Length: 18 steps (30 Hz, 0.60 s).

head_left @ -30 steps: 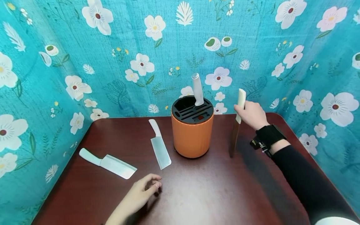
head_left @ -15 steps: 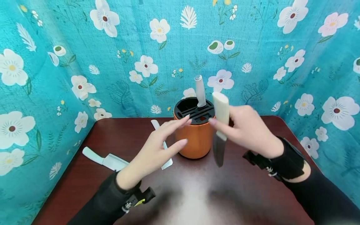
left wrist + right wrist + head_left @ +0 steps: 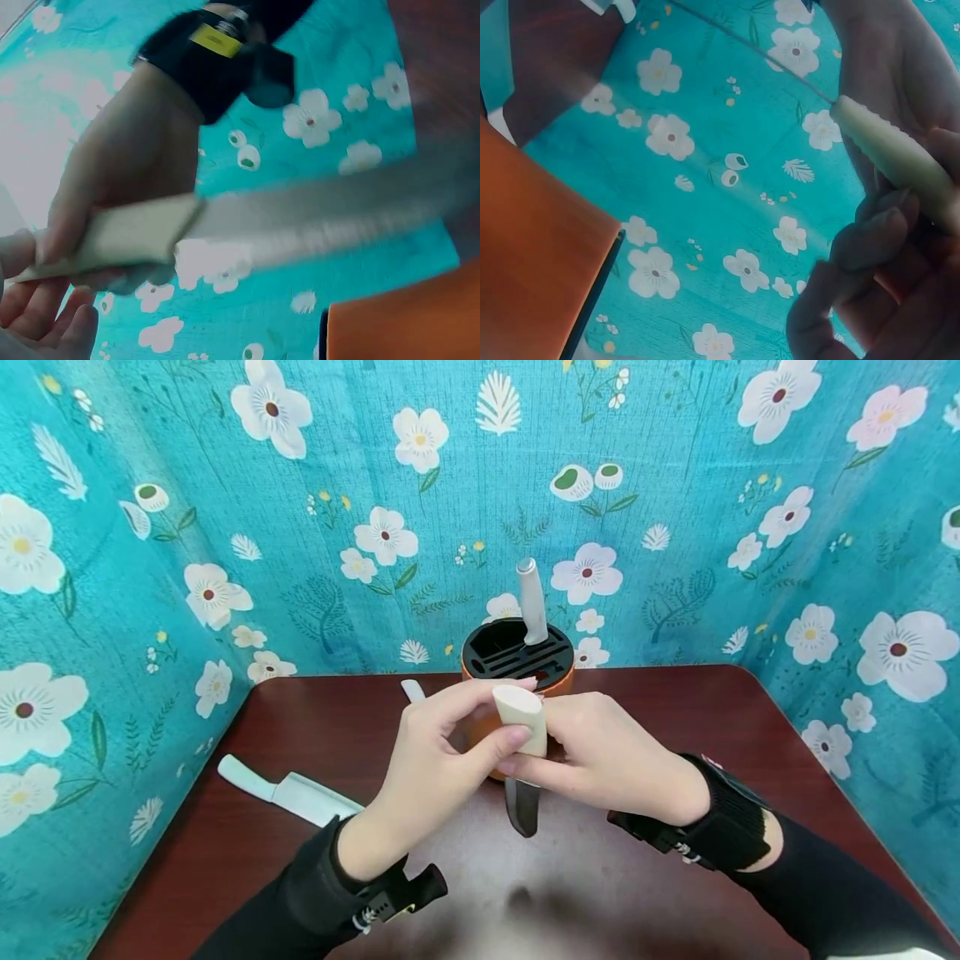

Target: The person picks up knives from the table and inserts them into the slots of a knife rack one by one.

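Note:
Both hands meet on the off-white handle of a kitchen knife (image 3: 522, 808), held in front of the knife block with its dark blade angled down. My left hand (image 3: 427, 768) pinches the handle's top end, thumb on the near side. Lower down, my right hand (image 3: 615, 756) grips the same handle. The left wrist view shows the blade (image 3: 315, 214) blurred and sideways, its handle (image 3: 142, 232) among the fingers. In the right wrist view the handle (image 3: 892, 150) lies in a hand, blade edge-on. Behind stands the round orange knife block (image 3: 557, 653) with a black slotted top, partly hidden by the hands.
A white-handled knife (image 3: 532, 602) stands upright in the block. At the left on the dark red table (image 3: 330, 718) lies a cleaver (image 3: 307, 799). The handle of another cleaver (image 3: 412, 691) shows behind my left hand. Flowered teal cloth (image 3: 337, 460) surrounds the table.
My right hand has carried the knife from the right side to the middle, before the block. My left hand has risen from the table and taken the handle's top end.

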Motion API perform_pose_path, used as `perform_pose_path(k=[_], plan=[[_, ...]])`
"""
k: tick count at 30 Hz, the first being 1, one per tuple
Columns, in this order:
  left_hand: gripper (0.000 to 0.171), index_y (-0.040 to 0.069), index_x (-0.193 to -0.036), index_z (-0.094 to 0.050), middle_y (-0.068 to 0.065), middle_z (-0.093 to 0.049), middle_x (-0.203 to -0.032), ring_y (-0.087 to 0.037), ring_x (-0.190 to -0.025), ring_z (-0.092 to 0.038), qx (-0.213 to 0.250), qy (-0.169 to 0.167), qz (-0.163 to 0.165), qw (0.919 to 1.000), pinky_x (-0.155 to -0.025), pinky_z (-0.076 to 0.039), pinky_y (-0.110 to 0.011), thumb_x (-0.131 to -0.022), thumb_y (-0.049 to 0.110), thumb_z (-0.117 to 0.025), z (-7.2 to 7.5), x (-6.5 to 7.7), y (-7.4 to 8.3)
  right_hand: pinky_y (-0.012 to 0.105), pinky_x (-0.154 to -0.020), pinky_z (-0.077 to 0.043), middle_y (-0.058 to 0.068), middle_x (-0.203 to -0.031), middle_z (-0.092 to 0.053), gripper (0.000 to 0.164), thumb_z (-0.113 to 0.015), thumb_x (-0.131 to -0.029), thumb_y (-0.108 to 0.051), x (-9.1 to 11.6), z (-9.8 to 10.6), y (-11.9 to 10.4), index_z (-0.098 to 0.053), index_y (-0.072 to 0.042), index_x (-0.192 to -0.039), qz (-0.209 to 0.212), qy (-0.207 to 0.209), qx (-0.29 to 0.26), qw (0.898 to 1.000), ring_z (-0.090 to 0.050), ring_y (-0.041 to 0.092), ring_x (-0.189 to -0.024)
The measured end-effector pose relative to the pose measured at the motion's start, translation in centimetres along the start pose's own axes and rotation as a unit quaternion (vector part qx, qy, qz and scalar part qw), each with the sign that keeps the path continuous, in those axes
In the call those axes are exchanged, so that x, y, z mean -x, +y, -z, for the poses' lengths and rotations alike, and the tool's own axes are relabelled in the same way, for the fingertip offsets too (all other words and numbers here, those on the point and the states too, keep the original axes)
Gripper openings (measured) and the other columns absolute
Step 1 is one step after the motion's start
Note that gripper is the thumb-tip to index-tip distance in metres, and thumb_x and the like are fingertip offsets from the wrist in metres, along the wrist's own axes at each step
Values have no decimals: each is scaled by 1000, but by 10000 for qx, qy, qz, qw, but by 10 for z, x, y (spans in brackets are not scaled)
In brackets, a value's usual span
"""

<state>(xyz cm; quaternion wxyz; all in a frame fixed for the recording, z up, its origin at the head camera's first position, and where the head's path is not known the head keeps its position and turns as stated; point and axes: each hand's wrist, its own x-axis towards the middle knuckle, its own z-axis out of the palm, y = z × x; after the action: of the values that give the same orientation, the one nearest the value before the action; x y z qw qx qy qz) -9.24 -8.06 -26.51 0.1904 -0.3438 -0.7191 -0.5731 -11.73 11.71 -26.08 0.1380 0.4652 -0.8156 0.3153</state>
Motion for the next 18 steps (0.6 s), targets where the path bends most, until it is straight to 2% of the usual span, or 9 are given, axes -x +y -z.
perform_pose_path(k=[4, 7, 9, 12, 15, 18], plan=[[33, -5, -117, -71, -12, -73, -117, -20, -99, -70, 537, 127, 199, 9983, -82, -58, -33, -85, -11, -74, 0, 1, 1, 21, -55, -41, -13, -73, -50, 17, -80, -89, -26, 0, 0, 2, -68, -18, -98, -2, -26, -227, 9997, -45, 0, -62], [31, -7, -117, -70, -13, -72, -115, -19, -94, -71, 704, 337, 238, 9967, -81, -59, -32, -86, -11, -72, 3, -3, 2, 22, -54, -40, -14, -75, -53, 22, -79, -90, -20, 5, 1, 7, -66, -16, -107, -136, 165, -267, 9994, -45, 2, -61], [30, -9, -117, -68, -14, -72, -112, -17, -90, -71, 742, 531, 189, 9957, -78, -59, -30, -87, -11, -71, 7, -9, 2, 23, -55, -40, -13, -77, -54, 25, -73, -94, -14, 13, 0, 14, -62, -14, -116, -420, 331, -375, 9979, -46, 4, -61], [28, -10, -116, -68, -13, -72, -114, -17, -83, -69, 641, 832, 60, 9945, -70, -57, -27, -88, -10, -69, 19, -20, 5, 26, -58, -41, -10, -79, -56, 27, -60, -100, -7, 33, -10, 28, -57, -13, -126, -1234, 372, -733, 9889, -47, 7, -61], [22, -6, -113, -69, -12, -72, -111, -20, -80, -69, 561, 1197, -74, 9912, -68, -58, -28, -91, -5, -69, 34, -38, 10, 27, -59, -43, -8, -77, -55, 25, -51, -102, -3, 58, -33, 45, -63, -16, -119, -2119, -91, -1017, 9719, -47, 7, -60], [18, -1, -112, -70, -14, -70, -103, -24, -81, -72, 654, 1614, -238, 9844, -70, -60, -32, -94, 2, -68, 48, -62, 18, 25, -61, -46, -8, -76, -60, 29, -48, -101, -2, 83, -62, 59, -69, -17, -112, -2523, -977, -1111, 9563, -50, 4, -60]])
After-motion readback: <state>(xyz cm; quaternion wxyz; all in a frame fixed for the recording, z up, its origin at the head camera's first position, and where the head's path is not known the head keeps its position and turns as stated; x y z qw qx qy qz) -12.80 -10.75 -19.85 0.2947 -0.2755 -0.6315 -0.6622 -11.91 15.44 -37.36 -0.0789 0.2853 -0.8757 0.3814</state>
